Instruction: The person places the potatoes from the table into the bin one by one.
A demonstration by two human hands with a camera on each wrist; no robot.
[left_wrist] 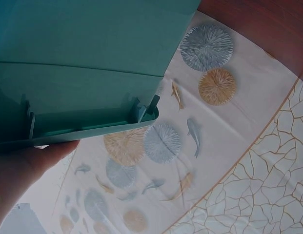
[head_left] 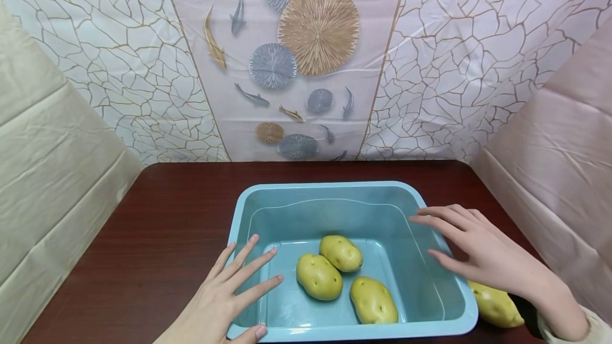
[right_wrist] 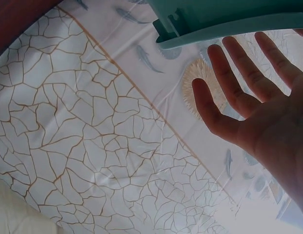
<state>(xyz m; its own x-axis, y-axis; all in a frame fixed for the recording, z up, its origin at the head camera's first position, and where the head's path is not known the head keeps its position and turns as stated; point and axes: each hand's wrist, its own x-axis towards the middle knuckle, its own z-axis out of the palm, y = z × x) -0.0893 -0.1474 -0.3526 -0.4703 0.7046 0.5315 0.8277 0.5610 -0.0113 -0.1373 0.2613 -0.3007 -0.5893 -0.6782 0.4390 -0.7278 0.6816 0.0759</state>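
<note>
A light blue plastic basin (head_left: 330, 185) stands on the dark red table, with three yellow-green potatoes on its floor: one at the back (head_left: 341, 253), one left of it (head_left: 319, 277) and one near the front (head_left: 374, 301). Over the basin's front left rim, my left hand (head_left: 215, 301) spreads its straight fingers. In the left wrist view its thumb (left_wrist: 53, 153) lies along the rim's underside, touching or very close. My right hand (head_left: 478, 248) hovers by the right rim, fingers apart and relaxed, holding nothing; the right wrist view shows its palm (right_wrist: 273, 122) facing the camera.
Outside the basin on the right, another potato (head_left: 494, 306) lies on the table (head_left: 158, 238), partly hidden by my right wrist. A patterned cloth (head_left: 306, 100) hangs behind the table. Beige cloth walls (head_left: 52, 174) close in both sides.
</note>
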